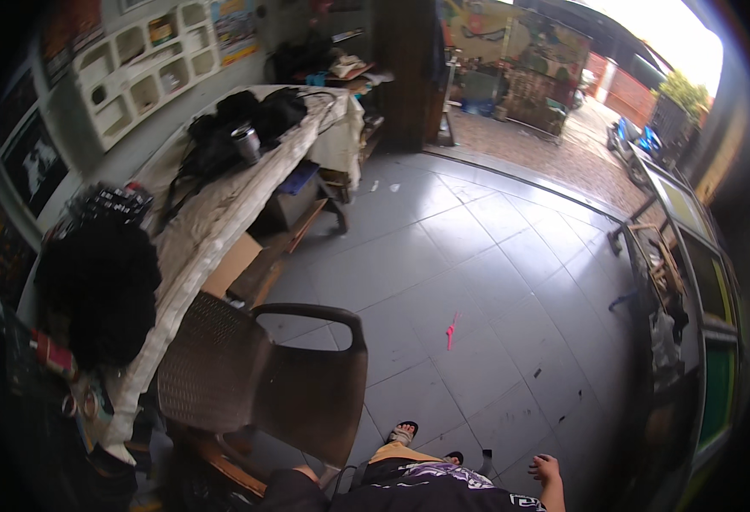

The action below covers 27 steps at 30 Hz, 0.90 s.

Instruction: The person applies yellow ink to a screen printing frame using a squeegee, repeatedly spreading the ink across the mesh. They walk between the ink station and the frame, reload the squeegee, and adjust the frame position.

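Observation:
My right hand (545,468) hangs beside my body at the lower right, its fingers loosely bent and slightly apart, with nothing visible in it. It hovers over the grey tiled floor (494,375) and touches no object. My left hand is out of sight; a dark sleeve (289,492) shows at the lower edge. Closest on the left stands a brown plastic armchair (306,401) with a woven-pattern back. A sandalled foot (402,433) is on the tiles below me.
Along the left wall runs a long table with a cream cloth (213,235), bearing a black bag (247,111), a metal tumbler (245,143) and a dark fluffy heap (102,290). A pink strip (452,333) lies on the floor. Framed panels (716,358) lean at right. Beyond the doorway stands a blue motorbike (635,141).

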{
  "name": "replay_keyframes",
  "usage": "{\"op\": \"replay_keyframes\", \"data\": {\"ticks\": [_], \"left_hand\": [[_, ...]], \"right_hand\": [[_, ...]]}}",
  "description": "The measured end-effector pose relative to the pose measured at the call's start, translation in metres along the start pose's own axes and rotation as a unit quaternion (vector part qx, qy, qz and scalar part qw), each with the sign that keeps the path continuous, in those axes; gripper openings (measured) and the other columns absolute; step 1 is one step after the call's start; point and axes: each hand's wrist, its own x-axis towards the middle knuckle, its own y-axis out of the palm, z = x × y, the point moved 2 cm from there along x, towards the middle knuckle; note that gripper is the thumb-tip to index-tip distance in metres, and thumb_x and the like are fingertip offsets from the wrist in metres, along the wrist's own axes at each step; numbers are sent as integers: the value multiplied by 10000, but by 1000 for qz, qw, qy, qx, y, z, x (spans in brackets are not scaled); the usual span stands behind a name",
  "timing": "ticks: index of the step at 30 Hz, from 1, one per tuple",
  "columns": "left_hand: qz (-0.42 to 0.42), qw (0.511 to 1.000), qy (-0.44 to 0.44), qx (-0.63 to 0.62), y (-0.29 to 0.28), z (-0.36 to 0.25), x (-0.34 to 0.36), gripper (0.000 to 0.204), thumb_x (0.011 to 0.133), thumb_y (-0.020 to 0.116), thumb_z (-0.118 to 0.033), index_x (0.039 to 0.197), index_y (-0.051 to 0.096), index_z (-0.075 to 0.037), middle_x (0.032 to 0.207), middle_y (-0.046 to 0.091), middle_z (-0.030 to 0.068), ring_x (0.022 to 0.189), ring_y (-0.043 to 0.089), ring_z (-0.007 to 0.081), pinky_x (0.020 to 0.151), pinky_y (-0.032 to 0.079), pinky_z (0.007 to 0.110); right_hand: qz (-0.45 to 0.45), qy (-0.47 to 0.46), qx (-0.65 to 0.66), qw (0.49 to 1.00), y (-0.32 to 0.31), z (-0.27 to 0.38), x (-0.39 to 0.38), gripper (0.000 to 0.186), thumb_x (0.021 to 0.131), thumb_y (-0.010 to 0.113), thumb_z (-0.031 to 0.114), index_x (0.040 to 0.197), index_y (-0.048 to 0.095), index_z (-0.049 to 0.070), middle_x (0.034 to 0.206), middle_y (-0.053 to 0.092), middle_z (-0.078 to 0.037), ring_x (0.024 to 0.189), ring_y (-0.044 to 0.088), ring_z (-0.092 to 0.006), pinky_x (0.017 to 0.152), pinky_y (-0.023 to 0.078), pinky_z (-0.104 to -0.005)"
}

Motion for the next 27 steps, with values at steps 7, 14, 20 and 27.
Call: {"op": "replay_keyframes", "data": {"ticks": [7, 14, 20, 27], "left_hand": [[-228, 972, 8, -54, -184, -124, 16, 122, 675, 670, -166, 790, 699, -135, 836, 662, 73, 784, 636, 177, 731, 494, 298], [-294, 936, 161, -104, -213, -303, 25, 154, 634, 758, -127, 693, 673, -12, 681, 646, 106, 605, 598, 158, 601, 483, 289], [-157, 919, 303, 196, -82, -505, -45, 412, 750, 622, -400, 655, 674, -2, 677, 646, 113, 619, 605, 207, 658, 474, 321], [-32, 866, 450, 216, 35, -644, -12, 397, 863, 427, -333, 752, 679, -47, 710, 635, 147, 709, 619, 260, 695, 467, 345]], "right_hand": [[-55, 127, 144, 980, -8, -163, -41, 442, 800, 588, 188, 1182, 446, 17, 910, 607, -156, 735, 611, -259, 619, 480, -409], [-115, 266, 318, 903, 8, -343, -132, 323, 837, 539, 256, 1106, 488, 84, 899, 614, -119, 681, 613, -226, 601, 443, -395], [-286, 367, 557, 688, 71, -458, -230, 298, 805, 573, 219, 1053, 545, 56, 905, 611, -135, 691, 612, -259, 689, 458, -434], [-281, 406, 650, 577, 201, -525, -258, 275, 823, 527, 255, 1032, 540, 76, 884, 604, -151, 698, 609, -277, 632, 452, -456]]}}
